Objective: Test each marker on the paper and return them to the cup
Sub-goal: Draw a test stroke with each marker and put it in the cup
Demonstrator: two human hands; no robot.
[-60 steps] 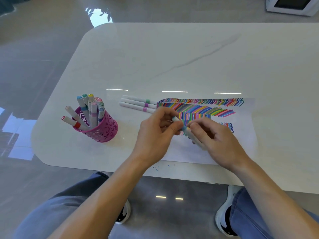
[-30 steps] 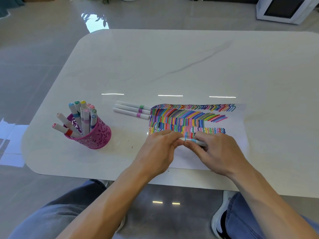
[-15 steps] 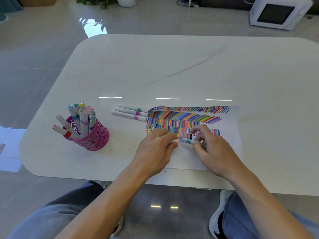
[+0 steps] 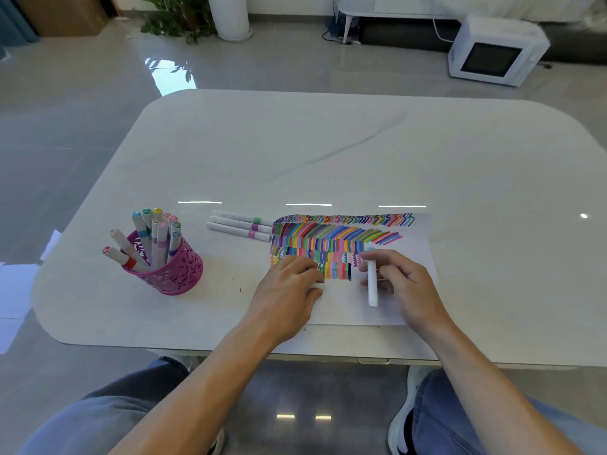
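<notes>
Your right hand grips a white marker over the paper, its bluish tip pointing far, at the coloured strokes; I cannot tell whether it touches. Your left hand rests on the paper's left part, fingers curled round a white cap. 3 markers lie side by side just left of the paper. The pink cup, holding more, stands near left on the table.

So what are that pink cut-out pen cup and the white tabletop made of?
The pink cut-out pen cup looks like painted sheet metal, possibly plastic: thin wall pierced with swirl holes, matte. The white tabletop looks like polished stone or a marble-look slab: faint grey veins and sharp glossy light reflections.
</notes>
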